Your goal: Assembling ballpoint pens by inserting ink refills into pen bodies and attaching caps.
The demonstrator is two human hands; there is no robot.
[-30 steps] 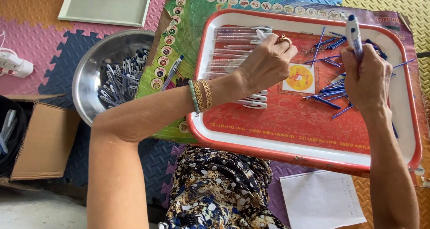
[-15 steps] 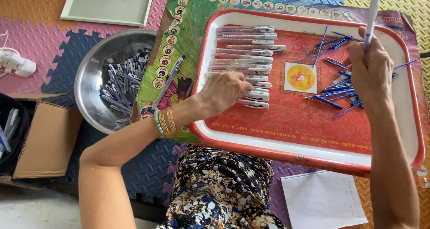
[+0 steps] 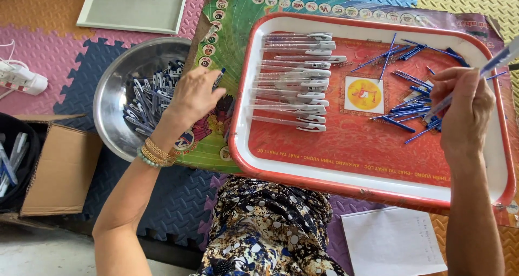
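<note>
Left hand stretched out to the left, palm down, fingers loosely curled, bracelets on wrist, forearm bare. Right hand raised, back toward camera, fingers pinched closed, forearm running straight up from lower right.

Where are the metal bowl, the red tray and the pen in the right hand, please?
metal bowl [image 3: 116, 87]: head view, bare inner wall on its left side.
red tray [image 3: 346, 185]: head view, near rim.
pen [image 3: 500, 60]: head view, clear barrel above the right hand [image 3: 465, 116].
</note>
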